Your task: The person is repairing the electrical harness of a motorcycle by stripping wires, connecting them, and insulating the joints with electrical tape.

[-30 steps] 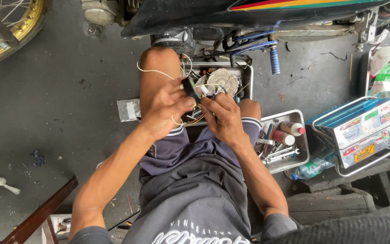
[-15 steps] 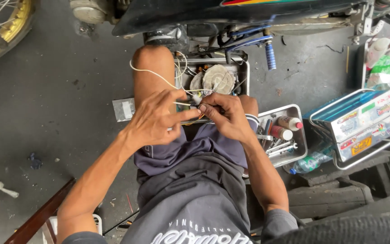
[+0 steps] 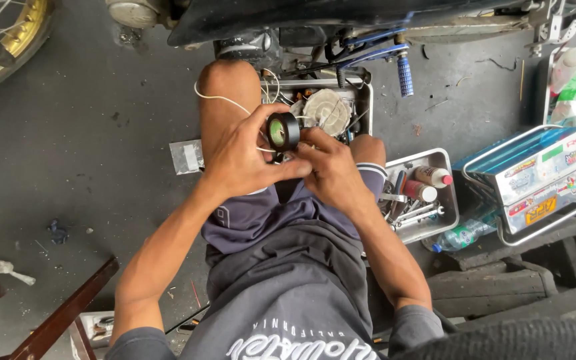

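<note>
My left hand [image 3: 245, 157] holds a black roll of electrical tape [image 3: 283, 131] with a green core, gripped between thumb and fingers above my left knee. My right hand [image 3: 331, 170] meets it from the right, fingers pinched on the tape end and a thin white wire [image 3: 218, 98] that loops over my bare knee. Just beyond the hands lies a metal tray [image 3: 365, 100] with a round whitish part [image 3: 327, 111] and tangled wires in it.
A motorcycle's underside and blue footpeg [image 3: 405, 75] are at the top. A second metal tray [image 3: 443, 160] with small bottles and wrenches lies at my right. A wire basket [image 3: 541, 180] and plastic bottle [image 3: 465, 235] stand further right. A gold-rimmed wheel [image 3: 1, 47] is top left.
My left hand has lifted the tape roll up so that its round face shows. Both hands have shifted slightly toward me, away from the tray.
</note>
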